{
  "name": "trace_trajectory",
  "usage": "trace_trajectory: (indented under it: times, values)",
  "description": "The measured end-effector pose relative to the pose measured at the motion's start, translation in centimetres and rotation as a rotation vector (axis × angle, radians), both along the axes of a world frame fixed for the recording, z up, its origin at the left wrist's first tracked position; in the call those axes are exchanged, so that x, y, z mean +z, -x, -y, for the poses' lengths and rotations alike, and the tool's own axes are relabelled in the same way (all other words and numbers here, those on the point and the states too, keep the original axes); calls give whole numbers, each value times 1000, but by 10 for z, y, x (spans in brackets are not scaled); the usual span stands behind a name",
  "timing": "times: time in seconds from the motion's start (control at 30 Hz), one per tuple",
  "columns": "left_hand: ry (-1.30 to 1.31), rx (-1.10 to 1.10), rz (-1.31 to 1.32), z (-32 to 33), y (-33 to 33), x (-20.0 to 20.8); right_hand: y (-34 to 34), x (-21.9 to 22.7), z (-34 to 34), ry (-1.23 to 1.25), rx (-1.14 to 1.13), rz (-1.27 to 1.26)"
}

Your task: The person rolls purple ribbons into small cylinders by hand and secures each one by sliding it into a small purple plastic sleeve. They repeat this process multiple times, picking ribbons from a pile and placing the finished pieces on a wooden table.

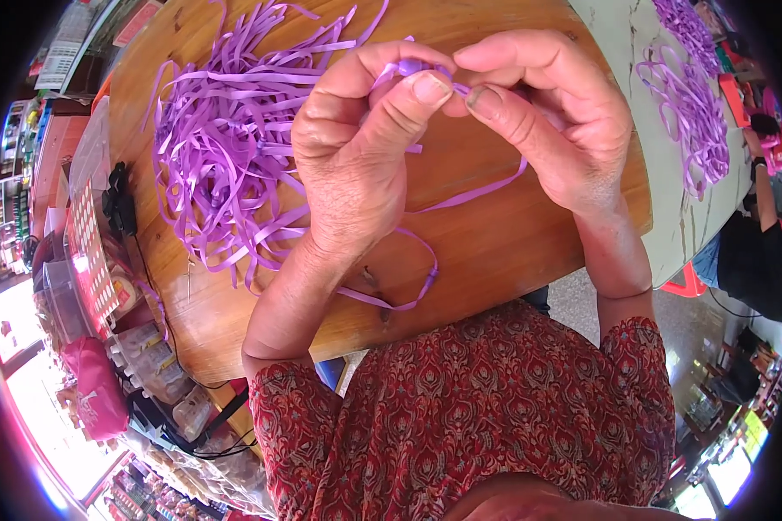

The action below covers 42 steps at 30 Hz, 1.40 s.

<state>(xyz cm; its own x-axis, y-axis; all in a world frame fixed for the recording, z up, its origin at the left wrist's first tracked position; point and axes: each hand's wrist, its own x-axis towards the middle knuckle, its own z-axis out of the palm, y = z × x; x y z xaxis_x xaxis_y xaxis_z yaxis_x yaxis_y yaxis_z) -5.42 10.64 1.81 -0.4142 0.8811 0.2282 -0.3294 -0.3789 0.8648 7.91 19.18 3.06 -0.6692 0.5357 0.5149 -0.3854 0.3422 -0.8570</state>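
Note:
Both my hands are raised over a wooden table, close together, working on one purple ribbon (482,193). My left hand (361,143) pinches the ribbon between thumb and forefinger, where a small purple lump, a knot or bead, shows at the fingertips. My right hand (552,113) grips a short stretch of the same ribbon between thumb and fingers, just right of the left thumb. From the hands the ribbon drops and loops across the wood below. A large tangled pile of purple ribbons (226,156) lies left of my left hand.
The wooden table (513,252) meets a pale marbled table (617,43) on the right, which bears more purple ribbons (691,130). A black cable (143,260) runs down the left edge, near a pink pouch (96,388). Another person's arm (763,191) shows far right, near a red stool (686,282).

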Motion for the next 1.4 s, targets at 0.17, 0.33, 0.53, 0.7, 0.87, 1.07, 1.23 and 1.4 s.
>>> trace_trajectory:
  times: [0.17, 0.33, 0.53, 0.7, 0.87, 1.07, 1.23, 1.4]
  values:
    - [-5, 24, 2, -4, -2, -4, 0, 1, -4, -37, -3, -15]
    - [50, -91, 158, -1, -4, -8, 0, 2, -11, -407, -212, -37]
    - [-10, -80, -103, 2, -8, -3, -4, 9, -13, -573, -335, 4]
    - [-19, -27, -227, -1, -7, -3, -2, 1, -14, -471, -296, -5]
    - [106, 69, -187, -1, -5, -2, -1, 5, -10, -337, -243, 29]
    - [145, -173, 141, 0, 6, -5, 3, -2, -14, -593, -273, 72]
    - [139, -18, -254, -1, 1, -4, 1, -5, -17, -621, -325, 59]
    - [71, -26, -439, -1, 5, -3, -1, 0, -21, -603, -287, 61]
